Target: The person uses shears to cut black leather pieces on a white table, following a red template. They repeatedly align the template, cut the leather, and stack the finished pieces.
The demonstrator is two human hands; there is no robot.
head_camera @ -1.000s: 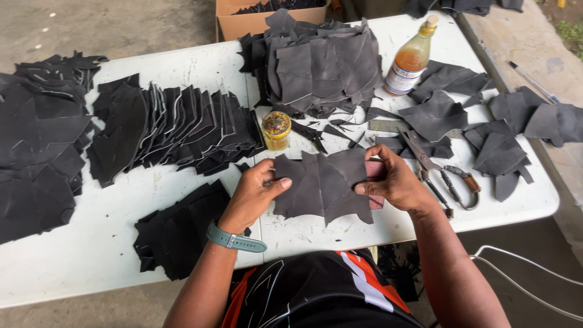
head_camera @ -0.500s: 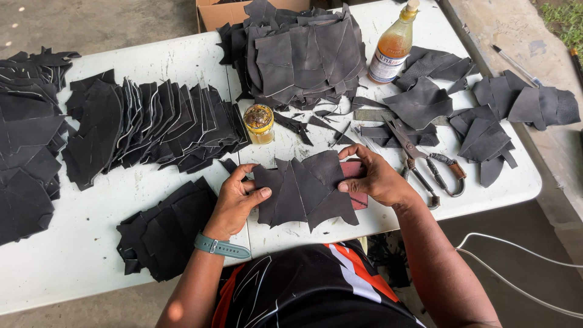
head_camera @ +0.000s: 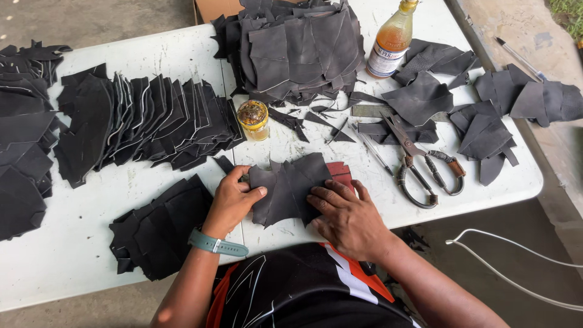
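Aligning step: both hands on the dark leather piece (head_camera: 291,188), just below the small glue jar (head_camera: 253,119). Left hand (head_camera: 234,203) pinches its left edge; right hand (head_camera: 349,218) spread flat on its right side. Next likely needs firm, even pressing.

Under the right hand (head_camera: 349,220) a red block (head_camera: 340,175) mostly hides beneath leather pieces (head_camera: 290,188); far left, the edge cuts a stack (head_camera: 18,152)
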